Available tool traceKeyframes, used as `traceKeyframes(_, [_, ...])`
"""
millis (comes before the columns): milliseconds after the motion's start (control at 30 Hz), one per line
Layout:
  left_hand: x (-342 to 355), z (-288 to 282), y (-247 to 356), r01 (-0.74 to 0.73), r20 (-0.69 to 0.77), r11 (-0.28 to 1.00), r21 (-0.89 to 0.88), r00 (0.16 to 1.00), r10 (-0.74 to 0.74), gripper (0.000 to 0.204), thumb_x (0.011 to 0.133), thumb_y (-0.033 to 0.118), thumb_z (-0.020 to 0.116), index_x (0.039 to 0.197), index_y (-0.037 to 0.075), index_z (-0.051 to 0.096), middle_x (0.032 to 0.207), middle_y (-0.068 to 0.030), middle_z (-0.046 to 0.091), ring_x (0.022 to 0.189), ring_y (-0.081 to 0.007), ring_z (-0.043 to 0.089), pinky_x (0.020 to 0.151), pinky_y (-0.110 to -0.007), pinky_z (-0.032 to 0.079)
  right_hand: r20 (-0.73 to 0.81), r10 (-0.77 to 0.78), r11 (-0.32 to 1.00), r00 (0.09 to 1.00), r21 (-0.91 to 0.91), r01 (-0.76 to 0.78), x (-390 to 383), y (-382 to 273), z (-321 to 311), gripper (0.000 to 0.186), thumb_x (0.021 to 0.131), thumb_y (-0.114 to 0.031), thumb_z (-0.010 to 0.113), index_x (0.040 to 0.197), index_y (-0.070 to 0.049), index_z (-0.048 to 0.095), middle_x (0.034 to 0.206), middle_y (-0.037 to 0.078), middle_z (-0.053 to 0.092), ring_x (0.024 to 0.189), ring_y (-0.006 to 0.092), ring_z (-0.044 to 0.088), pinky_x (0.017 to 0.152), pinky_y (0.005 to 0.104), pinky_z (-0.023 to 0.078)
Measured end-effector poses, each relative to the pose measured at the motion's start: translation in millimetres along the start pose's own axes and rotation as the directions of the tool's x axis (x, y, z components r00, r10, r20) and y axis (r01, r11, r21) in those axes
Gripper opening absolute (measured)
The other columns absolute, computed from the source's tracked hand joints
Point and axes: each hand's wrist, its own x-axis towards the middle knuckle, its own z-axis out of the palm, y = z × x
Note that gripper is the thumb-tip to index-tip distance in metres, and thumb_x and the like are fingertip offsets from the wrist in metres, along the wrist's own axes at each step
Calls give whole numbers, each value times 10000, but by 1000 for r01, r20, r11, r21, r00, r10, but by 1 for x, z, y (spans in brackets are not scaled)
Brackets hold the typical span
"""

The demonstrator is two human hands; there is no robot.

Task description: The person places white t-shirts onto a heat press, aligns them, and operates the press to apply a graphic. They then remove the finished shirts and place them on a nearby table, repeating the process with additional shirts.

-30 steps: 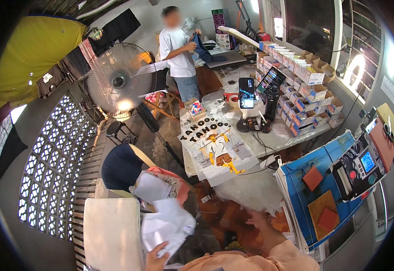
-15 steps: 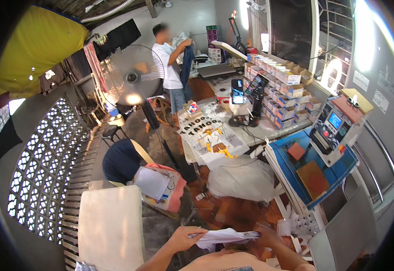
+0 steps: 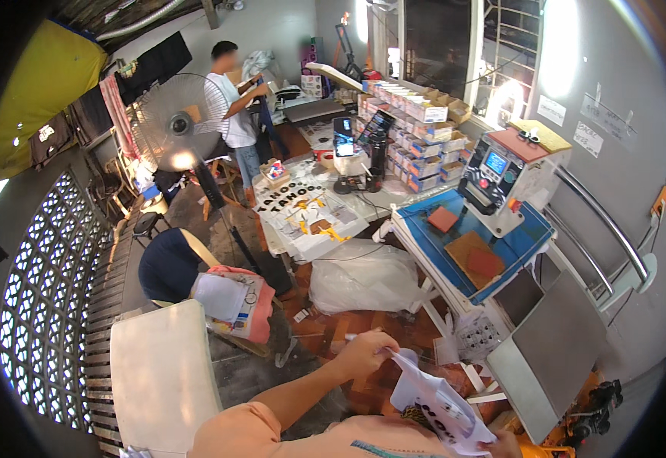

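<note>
I grip a white piece of sheet or thin cloth (image 3: 420,385) with dark printed marks, stretched diagonally near the lower edge. My left hand (image 3: 367,353) is closed on its upper corner, out in front of my body. My right hand (image 3: 503,443), partly visible at the bottom edge, is closed on the lower end. A cream padded board (image 3: 161,374) lies to my left. A grey slanted board (image 3: 546,355) is to my right.
A heat-press machine (image 3: 493,191) stands on a blue tray. A table (image 3: 279,243) bears a printed design, phones and stacked small boxes (image 3: 420,137). A pedestal fan (image 3: 180,122), a chair with fabric (image 3: 165,267) and a co-worker (image 3: 230,111) holding dark blue cloth are ahead.
The white piece has moved from lower left to lower right and opened out, turned diagonal. My right hand, open earlier, took hold of it. The view has shifted rightward.
</note>
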Motion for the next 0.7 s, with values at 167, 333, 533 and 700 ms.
traceKeyframes(167, [65, 79, 15, -299, -55, 927, 227, 946, 318, 135, 826, 123, 693, 938, 54, 657, 878, -110, 644, 821, -321, 639, 738, -410, 528, -417, 110, 991, 902, -20, -130, -91, -57, -61, 340, 790, -110, 703, 1098, 6, 617, 1098, 161, 641, 1007, 258, 584, 885, 409, 463])
traceKeyframes(333, [118, 128, 32, -152, 97, 985, 77, 985, 145, 102, 782, 11, 664, 880, 28, 640, 876, -129, 644, 813, -323, 620, 731, -388, 510, -462, 442, 873, 769, 419, -251, -146, -57, -114, 178, 706, 4, 754, 875, 13, 698, 711, 2, 627, 661, 104, 560, 629, 278, 463])
traceKeyframes(533, [201, 181, 92, -462, -39, 883, -83, 887, 460, 150, 985, 134, 511, 944, 20, 599, 857, -134, 598, 808, -265, 588, 721, -355, 465, -585, 562, 768, 584, 631, -108, -193, -54, -165, 169, 764, 56, 683, 923, 1, 703, 741, 4, 654, 716, 103, 590, 667, 271, 478])
traceKeyframes(700, [332, 200, 167, -656, -74, 575, 488, 626, 776, 100, 911, 50, 563, 936, 4, 648, 899, -185, 672, 811, -374, 635, 748, -444, 508, -914, 335, 880, 229, 217, -422, -148, -105, -303, 225, 737, -59, 684, 949, 16, 688, 785, 105, 684, 731, 167, 622, 715, 318, 503])
